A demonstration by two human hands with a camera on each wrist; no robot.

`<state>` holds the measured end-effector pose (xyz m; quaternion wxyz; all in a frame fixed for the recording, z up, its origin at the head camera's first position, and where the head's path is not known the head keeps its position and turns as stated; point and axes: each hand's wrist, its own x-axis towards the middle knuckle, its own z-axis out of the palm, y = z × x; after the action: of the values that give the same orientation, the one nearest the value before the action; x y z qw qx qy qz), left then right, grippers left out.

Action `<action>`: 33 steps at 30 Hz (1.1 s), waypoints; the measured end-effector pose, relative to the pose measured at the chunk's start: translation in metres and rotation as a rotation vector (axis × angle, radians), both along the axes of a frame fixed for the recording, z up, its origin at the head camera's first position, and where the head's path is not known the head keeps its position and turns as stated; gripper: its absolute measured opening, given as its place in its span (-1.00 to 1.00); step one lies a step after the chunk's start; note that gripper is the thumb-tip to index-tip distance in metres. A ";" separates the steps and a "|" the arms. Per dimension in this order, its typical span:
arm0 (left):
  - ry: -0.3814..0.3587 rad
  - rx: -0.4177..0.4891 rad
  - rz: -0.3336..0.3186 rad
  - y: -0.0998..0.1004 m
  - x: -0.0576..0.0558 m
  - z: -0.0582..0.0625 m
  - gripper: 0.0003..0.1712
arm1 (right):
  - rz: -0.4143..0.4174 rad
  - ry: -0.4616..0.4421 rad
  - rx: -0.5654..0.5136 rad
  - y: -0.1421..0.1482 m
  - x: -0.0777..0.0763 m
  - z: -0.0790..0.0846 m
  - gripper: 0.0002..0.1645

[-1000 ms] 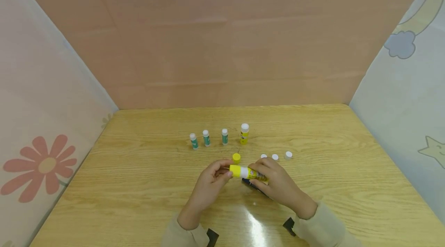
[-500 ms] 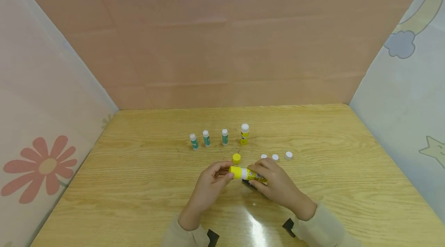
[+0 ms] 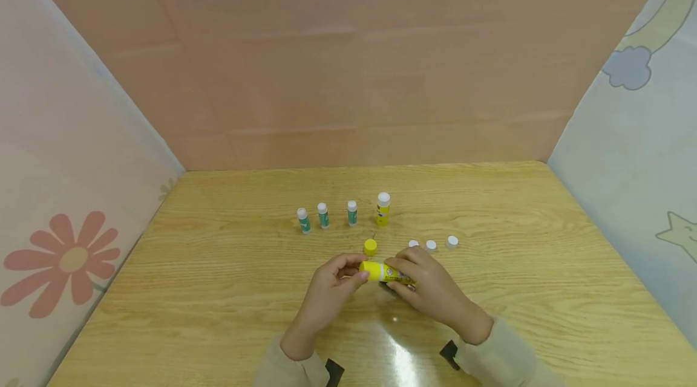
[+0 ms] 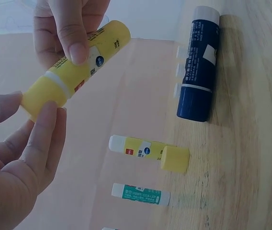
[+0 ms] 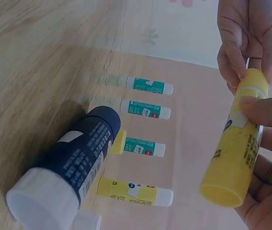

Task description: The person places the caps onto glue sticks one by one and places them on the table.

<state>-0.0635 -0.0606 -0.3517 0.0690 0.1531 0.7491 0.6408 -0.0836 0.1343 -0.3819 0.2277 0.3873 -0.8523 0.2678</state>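
While a pink backdrop (image 3: 354, 60) rises well beyond the fingertips, the wood-grain table (image 3: 218, 302) extends under and around the left hand (image 3: 321, 296) and the right hand (image 3: 432, 287). Left fingers: thumb and fingertips pinch the yellow cap (image 4: 44, 91) at one end of a yellow glue stick (image 5: 234, 143). Right fingers: thumb and fingers grip the same stick farther along its length. It is held off the tabletop, crosswise between the two sets of fingers, with a white band (image 4: 59, 83) showing next to the cap. Below the right fingers, a navy glue stick (image 4: 200, 62) with one white end lies on its side, mostly hidden in the head view. Beyond the fingers, a second yellow glue stick (image 3: 383, 211) stands upright, white end uppermost. Three green glue sticks (image 3: 304, 222) (image 3: 323, 216) (image 3: 352, 214), likewise upright, stand beyond the left fingers. A loose yellow cap (image 3: 370, 247) sits just beyond the left fingertips. Past the right fingers are three small white pieces (image 3: 413, 244) (image 3: 431, 246) (image 3: 452, 242), apparently caps; the leftmost is partly covered by the hand.
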 end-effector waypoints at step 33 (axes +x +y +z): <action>0.098 -0.013 -0.021 0.002 -0.010 -0.030 -0.70 | 0.023 0.065 -0.013 -0.002 -0.001 -0.006 -0.62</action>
<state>-0.0737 -0.0590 -0.3821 0.0399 0.1919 0.7540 0.6270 -0.0843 0.1322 -0.3881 0.2547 0.4038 -0.8383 0.2632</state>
